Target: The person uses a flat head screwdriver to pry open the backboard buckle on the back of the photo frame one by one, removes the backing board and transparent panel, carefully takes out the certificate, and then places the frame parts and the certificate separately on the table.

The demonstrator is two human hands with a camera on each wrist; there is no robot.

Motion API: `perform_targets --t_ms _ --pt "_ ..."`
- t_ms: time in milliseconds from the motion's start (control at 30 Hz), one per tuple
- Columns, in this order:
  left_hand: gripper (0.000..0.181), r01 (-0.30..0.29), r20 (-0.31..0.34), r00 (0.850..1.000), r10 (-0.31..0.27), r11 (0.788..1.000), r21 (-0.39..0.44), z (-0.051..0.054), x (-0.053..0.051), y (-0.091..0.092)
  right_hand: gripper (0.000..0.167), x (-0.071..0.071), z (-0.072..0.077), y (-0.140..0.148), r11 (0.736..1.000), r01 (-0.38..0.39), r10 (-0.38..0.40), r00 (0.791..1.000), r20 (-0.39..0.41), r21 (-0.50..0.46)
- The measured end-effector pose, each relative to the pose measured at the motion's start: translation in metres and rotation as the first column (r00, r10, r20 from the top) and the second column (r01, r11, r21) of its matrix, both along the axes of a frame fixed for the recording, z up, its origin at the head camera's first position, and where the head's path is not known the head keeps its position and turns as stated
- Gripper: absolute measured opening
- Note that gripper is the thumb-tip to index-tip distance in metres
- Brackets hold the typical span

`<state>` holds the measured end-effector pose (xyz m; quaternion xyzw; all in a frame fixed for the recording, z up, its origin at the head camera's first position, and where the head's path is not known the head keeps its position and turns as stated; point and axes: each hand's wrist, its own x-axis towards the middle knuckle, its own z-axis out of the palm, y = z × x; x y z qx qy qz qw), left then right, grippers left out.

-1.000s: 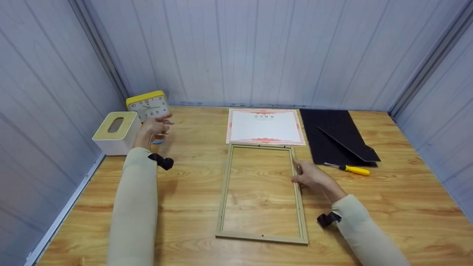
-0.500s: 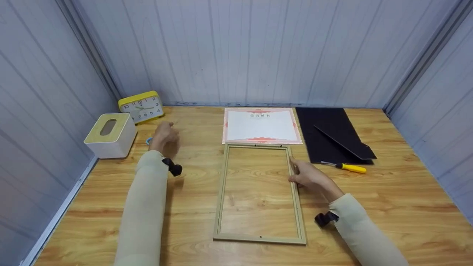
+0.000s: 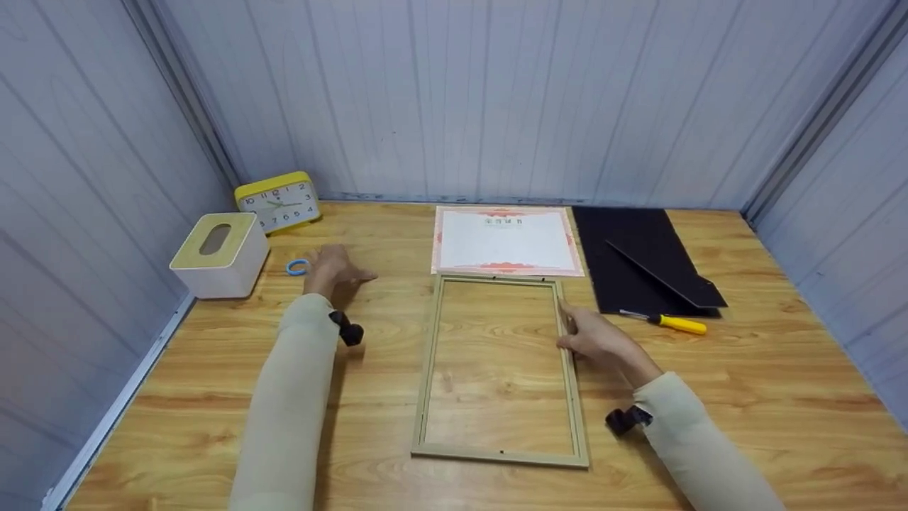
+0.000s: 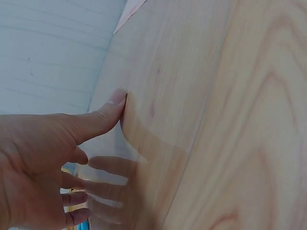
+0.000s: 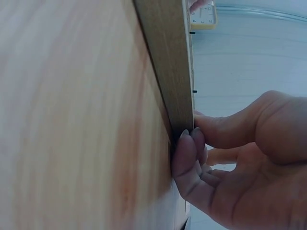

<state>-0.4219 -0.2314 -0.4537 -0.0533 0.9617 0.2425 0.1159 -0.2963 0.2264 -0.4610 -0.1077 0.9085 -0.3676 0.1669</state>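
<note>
My left hand (image 3: 332,270) is low over the table, left of the picture frame, its fingers spread. In the left wrist view, the left hand (image 4: 48,158) has its thumb tip at a clear sheet (image 4: 192,72) whose surface mirrors the fingers; they seem to touch it, without a visible pinch. My right hand (image 3: 599,339) pinches the right side of the gold-coloured picture frame (image 3: 423,376), which lies flat and holds no backing. Close up, the right hand (image 5: 240,163) has thumb and fingertips on the frame's side bar (image 5: 168,52).
Behind the frame lies a pink-bordered certificate (image 3: 504,245). To its right are a black backing board (image 3: 603,277) with a stand flap and a yellow-handled screwdriver (image 3: 681,325). At left stand a tissue box (image 3: 220,259), a yellow clock (image 3: 280,202) and a blue ring (image 3: 297,267).
My left hand has come away from the clock, moving right and toward me down to the table, its fingers spreading. The right hand stays on the frame.
</note>
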Motion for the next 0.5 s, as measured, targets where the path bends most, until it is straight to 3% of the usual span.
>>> perform_targets --t_ms 200,367,467,500 --pt "0.079 -0.029 0.06 0.998 0.029 1.0 0.002 0.0 0.002 -0.002 0.081 -0.001 -0.002 -0.002 1.0 -0.013 0.013 1.0 -0.005 0.021" --pt "0.067 -0.001 0.085 0.996 0.001 1.0 -0.003 0.001 0.003 -0.004 0.082 -0.001 -0.002 -0.003 1.0 -0.025 0.025 1.0 -0.005 0.018" --pt "0.064 -0.012 0.055 0.998 0.01 0.999 0.04 -0.004 0.0 -0.004 0.082 -0.001 -0.002 -0.002 1.0 -0.019 0.019 1.0 0.0 0.006" --pt "0.065 -0.036 0.003 0.999 0.036 0.994 0.099 -0.015 -0.004 -0.005 0.083 -0.001 -0.002 -0.001 1.0 -0.017 0.018 1.0 0.002 -0.002"
